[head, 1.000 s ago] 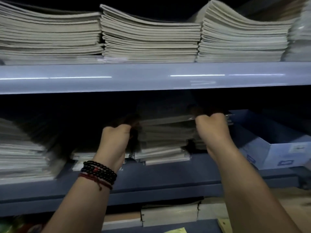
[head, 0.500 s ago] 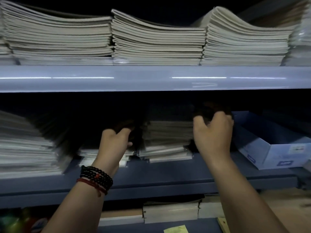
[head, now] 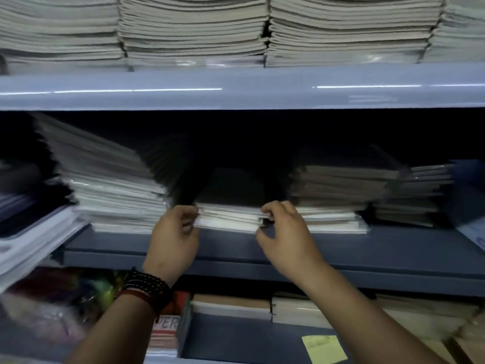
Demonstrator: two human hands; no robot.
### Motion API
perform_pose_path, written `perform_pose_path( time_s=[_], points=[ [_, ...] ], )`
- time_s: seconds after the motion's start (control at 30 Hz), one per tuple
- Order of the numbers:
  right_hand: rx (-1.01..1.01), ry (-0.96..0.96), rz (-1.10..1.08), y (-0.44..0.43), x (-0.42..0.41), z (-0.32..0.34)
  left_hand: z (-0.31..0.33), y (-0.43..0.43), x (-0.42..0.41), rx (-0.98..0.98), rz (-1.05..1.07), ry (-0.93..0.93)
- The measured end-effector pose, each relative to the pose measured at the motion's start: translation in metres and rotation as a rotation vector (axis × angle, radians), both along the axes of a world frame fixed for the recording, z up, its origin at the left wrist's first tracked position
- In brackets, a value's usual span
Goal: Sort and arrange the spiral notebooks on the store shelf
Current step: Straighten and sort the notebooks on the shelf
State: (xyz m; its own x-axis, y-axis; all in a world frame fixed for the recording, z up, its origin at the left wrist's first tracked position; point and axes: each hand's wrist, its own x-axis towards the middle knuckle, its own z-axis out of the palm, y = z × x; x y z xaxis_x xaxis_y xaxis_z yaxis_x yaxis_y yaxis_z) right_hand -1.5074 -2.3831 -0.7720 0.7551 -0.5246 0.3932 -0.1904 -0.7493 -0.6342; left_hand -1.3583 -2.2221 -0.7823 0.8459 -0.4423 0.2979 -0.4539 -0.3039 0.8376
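Note:
A low stack of notebooks (head: 228, 216) with a dark top cover lies in the middle of the blue middle shelf (head: 262, 248). My left hand (head: 175, 237), with bead bracelets on its wrist, grips the stack's front left corner. My right hand (head: 283, 232) pinches the front right corner with curled fingers. A taller stack of plastic-wrapped notebooks (head: 112, 190) stands just left of it. Another wrapped stack (head: 336, 198) with brownish edges stands just right. The backs of all the stacks are lost in the dark.
The upper shelf (head: 236, 88) carries several tall stacks of pale notebooks (head: 194, 30). More stacks (head: 409, 195) and a blue box edge (head: 469, 195) are at the right. Loose sheets (head: 29, 237) jut out at the left. Below lie more books (head: 231, 306) and a yellow sticky note (head: 324, 349).
Both hands have left the taller right stack and dropped to the low middle stack, gripping its front corners. The view has moved closer and shifted left.

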Motion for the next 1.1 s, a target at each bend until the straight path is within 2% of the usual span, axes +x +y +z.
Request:
perform_pose_path(
  time_s=[0.17, 0.43, 0.53, 0.9, 1.1],
  points=[
    [-0.182, 0.053, -0.147, 0.017, 0.024, -0.003, -0.016, 0.004, 0.015, 0.145, -0.06, 0.023],
    [-0.325, 0.457, -0.221, 0.027, 0.048, 0.004, -0.013, -0.013, 0.038, 0.134, -0.124, 0.028],
    [-0.379, 0.537, -0.264, 0.029, 0.061, 0.007, -0.012, -0.017, 0.042, 0.133, -0.115, 0.026],
    [-0.344, 0.473, -0.093, 0.013, 0.058, 0.026, -0.019, -0.023, 0.034, -0.059, 0.008, 0.074],
    [-0.145, 0.437, -0.048, 0.007, 0.061, 0.031, -0.019, -0.024, 0.034, -0.054, 0.013, 0.061]
  ],
)
